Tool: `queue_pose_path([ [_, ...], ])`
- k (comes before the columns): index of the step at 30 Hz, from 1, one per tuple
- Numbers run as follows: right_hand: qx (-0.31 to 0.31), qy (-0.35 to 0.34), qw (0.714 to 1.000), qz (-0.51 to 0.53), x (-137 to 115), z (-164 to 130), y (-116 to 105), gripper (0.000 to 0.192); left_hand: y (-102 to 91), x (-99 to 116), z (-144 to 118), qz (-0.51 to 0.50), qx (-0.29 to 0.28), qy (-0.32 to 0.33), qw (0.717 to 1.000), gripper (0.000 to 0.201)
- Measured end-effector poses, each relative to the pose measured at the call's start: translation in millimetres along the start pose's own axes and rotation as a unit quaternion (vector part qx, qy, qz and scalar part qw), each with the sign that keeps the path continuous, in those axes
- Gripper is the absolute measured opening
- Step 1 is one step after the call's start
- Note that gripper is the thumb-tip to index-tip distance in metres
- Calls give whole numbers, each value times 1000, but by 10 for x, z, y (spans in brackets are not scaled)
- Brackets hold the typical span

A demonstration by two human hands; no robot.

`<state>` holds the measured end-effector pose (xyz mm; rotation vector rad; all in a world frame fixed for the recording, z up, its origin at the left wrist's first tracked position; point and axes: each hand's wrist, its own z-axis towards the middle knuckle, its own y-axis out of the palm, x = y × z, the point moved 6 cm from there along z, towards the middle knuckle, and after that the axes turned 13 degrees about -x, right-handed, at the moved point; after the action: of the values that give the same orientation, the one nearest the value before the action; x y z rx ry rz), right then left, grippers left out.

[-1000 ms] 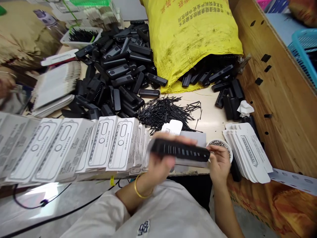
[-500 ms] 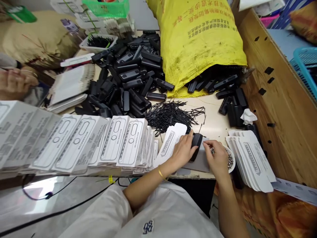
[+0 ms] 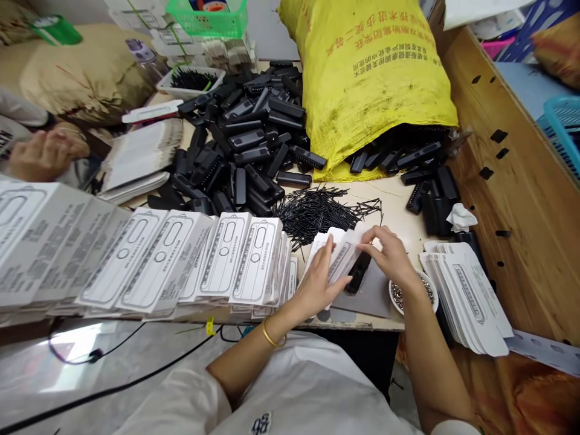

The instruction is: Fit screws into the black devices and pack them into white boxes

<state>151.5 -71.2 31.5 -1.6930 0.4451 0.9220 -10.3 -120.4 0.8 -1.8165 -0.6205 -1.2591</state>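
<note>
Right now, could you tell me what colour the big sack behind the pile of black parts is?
The sack is yellow with red printed characters, seen in the head view.

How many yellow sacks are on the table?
1. The yellow sack lies at the far side of the table, its open mouth facing the person, with black cases spilling out. Another could be hidden outside the frame.
</note>
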Motion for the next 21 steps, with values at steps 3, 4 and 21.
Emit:
queue_pose_path([
  [3,16,-98,991,94,-80,-243,-190,15,283,135,-40,-321,-206,16,924,71],
  [4,-1,-125,983,135,-87,-291,-196,18,376,166,-68,-402,-256,9,879,71],
  [21,232,74,901,358,82,-502,527,24,349,40,91,-356,-116,14,927,76],
])
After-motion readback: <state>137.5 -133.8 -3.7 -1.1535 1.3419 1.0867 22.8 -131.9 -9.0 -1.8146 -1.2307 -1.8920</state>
